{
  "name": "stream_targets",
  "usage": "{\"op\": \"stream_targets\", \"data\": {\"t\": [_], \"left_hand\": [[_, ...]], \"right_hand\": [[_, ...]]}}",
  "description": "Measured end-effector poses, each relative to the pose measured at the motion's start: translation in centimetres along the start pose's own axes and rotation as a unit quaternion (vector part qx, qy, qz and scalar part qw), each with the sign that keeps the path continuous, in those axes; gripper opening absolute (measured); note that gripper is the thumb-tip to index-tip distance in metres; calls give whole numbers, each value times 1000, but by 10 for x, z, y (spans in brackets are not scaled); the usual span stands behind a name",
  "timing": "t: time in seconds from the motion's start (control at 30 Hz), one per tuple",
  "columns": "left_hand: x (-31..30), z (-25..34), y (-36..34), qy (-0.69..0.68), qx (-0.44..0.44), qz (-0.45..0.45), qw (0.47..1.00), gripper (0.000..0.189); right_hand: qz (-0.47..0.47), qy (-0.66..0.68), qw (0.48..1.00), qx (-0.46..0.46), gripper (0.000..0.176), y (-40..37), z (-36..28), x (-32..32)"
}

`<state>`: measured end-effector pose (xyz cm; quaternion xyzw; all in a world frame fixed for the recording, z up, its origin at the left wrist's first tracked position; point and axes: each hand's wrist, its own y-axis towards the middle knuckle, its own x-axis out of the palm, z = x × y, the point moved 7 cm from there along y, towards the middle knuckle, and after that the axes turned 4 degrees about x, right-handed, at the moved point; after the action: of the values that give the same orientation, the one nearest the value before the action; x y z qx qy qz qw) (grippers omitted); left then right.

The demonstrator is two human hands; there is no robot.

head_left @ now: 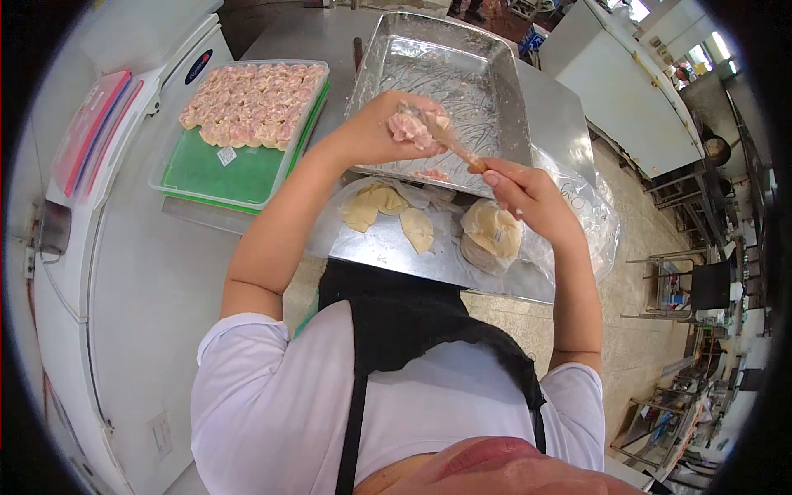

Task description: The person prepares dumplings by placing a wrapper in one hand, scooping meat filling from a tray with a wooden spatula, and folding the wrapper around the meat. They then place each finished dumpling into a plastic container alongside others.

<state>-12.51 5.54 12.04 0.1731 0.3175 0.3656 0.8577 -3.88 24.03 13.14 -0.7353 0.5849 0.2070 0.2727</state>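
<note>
Over the near left part of a metal tray [516,99], my left hand [384,128] is cupped around a lump of pink meat filling [410,129]. My right hand [528,194] grips the handle of a spatula [466,157], whose blade touches the filling. Smears of filling coat the tray's bottom. Below the tray lie a few loose round dough wrappers [417,230], and a stack of wrappers [492,231] sits in plastic near my right hand.
At the left, a plastic container [219,177] with a green base holds rows of filled dumplings [256,99]. A clear plastic bag [598,223] lies at the table's right edge. White appliances stand on both sides.
</note>
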Motion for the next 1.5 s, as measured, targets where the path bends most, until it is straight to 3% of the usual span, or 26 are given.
{"op": "stream_targets", "data": {"t": [0.07,0.17,0.2,0.23,0.27,0.33,0.37,0.43,0.47,0.5,0.57,0.6,0.63,0.67,0.73,0.77,0.83,0.9,0.97,1.03,1.07,1.17,1.23,1.33,1.5], "left_hand": [[1,-5,-4,29,26,14,999,51],[5,-32,-9,82,-15,29,996,40],[4,-58,-16,26,-109,70,991,40],[1,-76,-21,-30,-201,112,973,39],[-3,-81,-19,-28,-202,116,972,39],[-1,-99,-26,35,-323,47,945,44],[-1,-100,-27,35,-325,49,944,44],[4,-93,-24,6,-261,55,964,52],[5,-91,-26,6,-260,56,964,52],[-3,-80,-26,52,-210,88,972,56],[-10,-58,-27,92,-161,115,976,60],[-8,-46,-25,-4,-194,71,978,61],[-1,-41,-24,-100,-224,25,969,62],[2,-43,-23,-101,-223,24,969,62],[-5,-12,-8,68,10,81,994,54],[-3,-9,-4,67,11,78,995,54],[14,-9,1,-8,-99,-20,995,40],[14,-6,2,33,-77,-26,996,37],[11,-10,0,78,-57,-26,995,34],[7,-33,-7,19,-137,1,990,38],[5,-36,-8,20,-139,2,990,38],[4,-37,-10,43,-143,-1,989,40],[-3,-30,-14,53,-106,69,990,38],[-5,-2,-13,9,-97,77,992,40],[-16,-24,-17,61,-134,53,988,43]], "right_hand": [[-7,-12,1000,12,33,19,26,7],[2,-30,999,-35,30,36,45,6],[104,-163,976,-96,27,31,28,-4],[203,-291,922,-156,24,24,9,-9],[201,-291,922,-159,24,20,-1,0],[279,-299,887,-213,21,-1,-27,16],[276,-298,888,-214,21,7,-17,17],[219,-333,909,-122,22,36,33,19],[169,-468,867,-34,25,39,57,9],[173,-467,867,-36,25,39,62,-1],[162,-367,916,-9,23,28,76,-13],[169,-274,947,-5,25,20,71,-23],[169,-275,946,-2,25,12,64,-28],[164,-164,973,-4,26,5,57,-33],[127,-10,992,-2,31,-6,40,-33],[129,-9,992,0,31,-6,34,-26],[87,-84,990,-69,30,-6,14,-2],[42,-43,996,-69,28,3,21,2],[127,-222,958,-131,24,2,3,-19],[176,-271,936,-136,23,-13,-25,-13],[226,-319,910,-135,22,-20,-34,-12],[226,-346,896,-163,19,-9,-18,-4],[205,-340,907,-143,21,-12,-29,-22],[165,-153,968,-113,28,-19,-27,-35],[99,-137,977,-131,26,16,-3,-1]]}}
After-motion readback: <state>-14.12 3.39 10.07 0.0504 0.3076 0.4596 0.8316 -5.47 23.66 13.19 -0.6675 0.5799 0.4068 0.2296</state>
